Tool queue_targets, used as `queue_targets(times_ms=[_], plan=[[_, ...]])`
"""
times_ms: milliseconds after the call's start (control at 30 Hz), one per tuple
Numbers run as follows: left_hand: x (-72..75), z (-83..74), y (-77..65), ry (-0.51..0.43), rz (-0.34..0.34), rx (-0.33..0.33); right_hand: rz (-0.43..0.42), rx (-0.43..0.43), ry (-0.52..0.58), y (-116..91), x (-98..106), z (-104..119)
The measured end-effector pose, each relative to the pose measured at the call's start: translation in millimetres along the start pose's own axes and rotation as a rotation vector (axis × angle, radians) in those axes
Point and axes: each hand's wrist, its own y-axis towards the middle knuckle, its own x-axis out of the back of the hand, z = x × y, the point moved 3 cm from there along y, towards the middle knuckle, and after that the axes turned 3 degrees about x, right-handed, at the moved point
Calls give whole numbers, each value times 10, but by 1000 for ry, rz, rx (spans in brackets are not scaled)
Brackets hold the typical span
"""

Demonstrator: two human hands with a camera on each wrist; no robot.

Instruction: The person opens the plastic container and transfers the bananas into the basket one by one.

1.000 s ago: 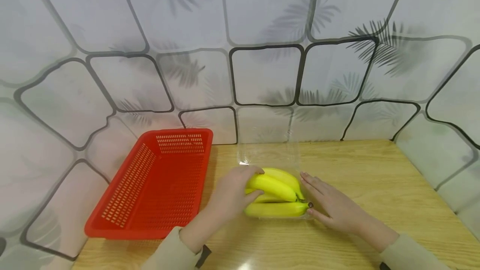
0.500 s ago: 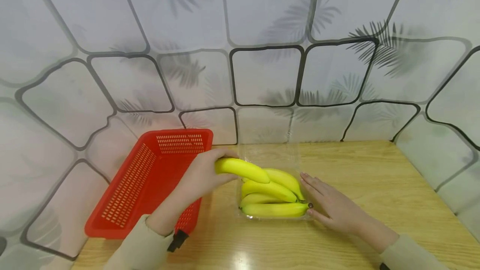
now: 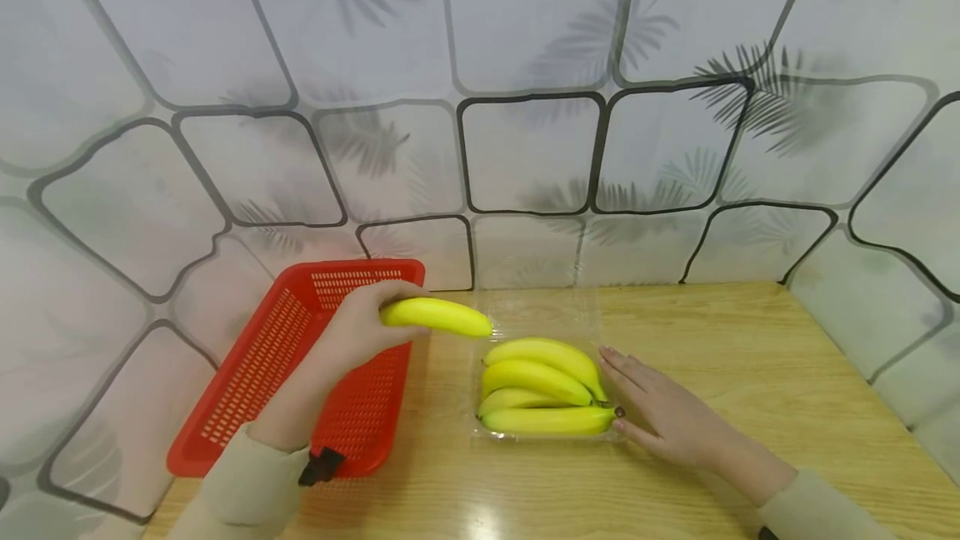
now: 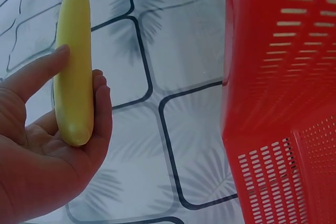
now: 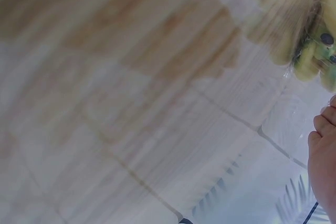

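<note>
My left hand (image 3: 367,319) holds a yellow banana (image 3: 438,317) above the right side of the red basket. In the left wrist view the thumb lies across the banana (image 4: 74,72) and the fingers curl behind it. Several more bananas (image 3: 536,377) lie side by side in a clear plastic container (image 3: 517,437), its see-through lid standing raised behind. My right hand (image 3: 667,411) rests with straight fingers along the container's right side, by the dark banana tip. Only part of the right hand (image 5: 324,145) shows in the right wrist view.
The red perforated basket (image 3: 367,415) stands on the left of the wooden table (image 3: 720,332), partly covered by my left forearm. A patterned wall (image 3: 532,152) rises behind the table's back edge and along both sides.
My left hand has lifted a banana out of the container and carried it left, to over the basket's right side. The right hand has stayed at the container.
</note>
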Motion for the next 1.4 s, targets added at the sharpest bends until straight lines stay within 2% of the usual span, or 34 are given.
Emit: queue_targets(times_ms=[333,667,900,1400], plan=[[234,290,82,-26,9,80,4,-3,-2,5,-8,-18],[435,534,114,-41,35,225,4,2,8,14,-7,-20],[499,828,147,-77,50,321,-3,18,-1,9,-9,-24],[580,1360,162,-120,27,459,-10,28,2,-6,-24,-30]])
